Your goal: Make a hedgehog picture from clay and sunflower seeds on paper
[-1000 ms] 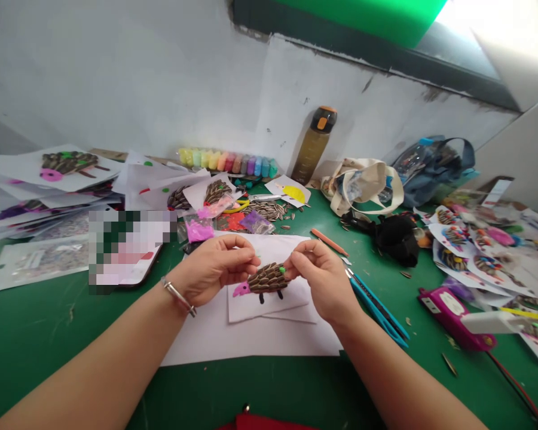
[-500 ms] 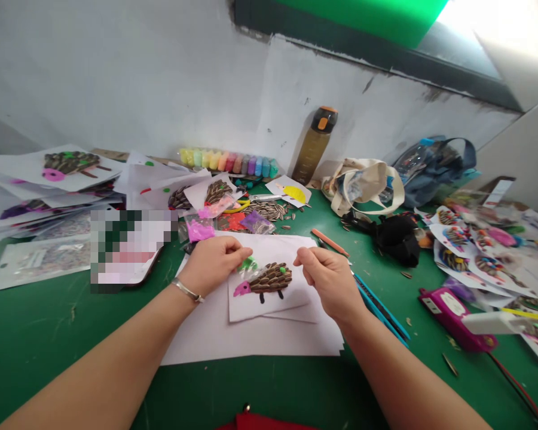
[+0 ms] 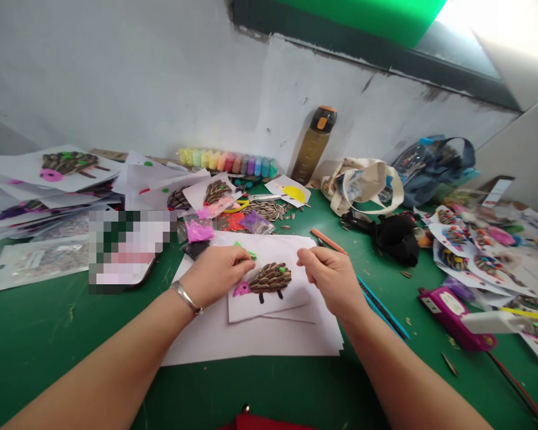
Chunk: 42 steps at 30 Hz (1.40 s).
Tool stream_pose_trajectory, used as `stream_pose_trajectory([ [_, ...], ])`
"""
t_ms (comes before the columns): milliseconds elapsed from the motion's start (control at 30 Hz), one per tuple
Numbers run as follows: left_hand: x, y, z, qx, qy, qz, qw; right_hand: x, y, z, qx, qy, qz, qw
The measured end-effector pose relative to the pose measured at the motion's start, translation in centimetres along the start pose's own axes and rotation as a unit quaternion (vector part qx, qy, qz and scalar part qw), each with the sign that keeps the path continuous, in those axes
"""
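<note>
The left hand (image 3: 217, 275) pinches a green clay packet (image 3: 251, 255), seemingly a clay-handling step; the right hand (image 3: 334, 283) is closed, contents hidden. Between them, the seed hedgehog (image 3: 271, 279) lies toward the counter's (image 3: 197, 394) near edge, on card (image 3: 246, 310).

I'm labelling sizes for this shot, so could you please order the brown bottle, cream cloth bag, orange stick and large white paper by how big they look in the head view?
Largest to smallest:
1. Large white paper
2. Cream cloth bag
3. Brown bottle
4. Orange stick
</note>
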State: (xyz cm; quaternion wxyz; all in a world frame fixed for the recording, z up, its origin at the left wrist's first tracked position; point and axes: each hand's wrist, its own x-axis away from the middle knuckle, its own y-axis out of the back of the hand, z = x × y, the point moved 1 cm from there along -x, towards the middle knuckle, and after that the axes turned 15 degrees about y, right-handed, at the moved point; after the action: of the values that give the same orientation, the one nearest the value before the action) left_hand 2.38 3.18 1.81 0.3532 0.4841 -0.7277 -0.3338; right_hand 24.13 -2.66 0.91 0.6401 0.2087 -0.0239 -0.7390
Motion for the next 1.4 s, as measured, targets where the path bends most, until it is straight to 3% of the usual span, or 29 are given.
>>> stream_pose_trajectory([
  [167, -1.1, -0.1, 1.3, 0.067, 0.065, -0.085, 0.992, 0.0, -0.5, -0.4, -0.113, -0.018, -0.005, 0.993],
  [233, -1.2, 0.2, 1.4, 0.137, 0.104, -0.102, 0.98, 0.0, -0.6, -0.4, -0.106, -0.016, -0.001, 0.994],
  [333, -0.8, 0.5, 0.9, 0.241, 0.131, -0.073, 0.959, 0.1, -0.3, -0.2, -0.035, -0.011, 0.024, 0.999],
  [467, -0.1, 0.8, 0.0, 0.25, 0.122, -0.046, 0.959, 0.0, 0.3, -0.1, 0.049, 0.006, 0.023, 0.999],
  [700, 0.1, 0.2, -0.5, 0.329, 0.105, 0.022, 0.938, 0.0, 0.0, -0.7, -0.031, 0.011, 0.041, 0.999],
  [933, 0.4, 0.6, -0.7, 0.257, 0.096, 0.005, 0.962, 0.1, 0.7, 0.2, 0.124, 0.033, 0.065, 0.99],
  [1200, 0.5, -0.1, -1.0, 0.328, 0.085, 0.028, 0.941, 0.4, 0.2, -0.4, 0.07, 0.059, 0.096, 0.991],
  [1400, 0.7, 0.4, -1.2, 0.252, 0.067, 0.015, 0.965, 0.3, 0.6, 0.5, 0.144, 0.056, 0.113, 0.981],
])
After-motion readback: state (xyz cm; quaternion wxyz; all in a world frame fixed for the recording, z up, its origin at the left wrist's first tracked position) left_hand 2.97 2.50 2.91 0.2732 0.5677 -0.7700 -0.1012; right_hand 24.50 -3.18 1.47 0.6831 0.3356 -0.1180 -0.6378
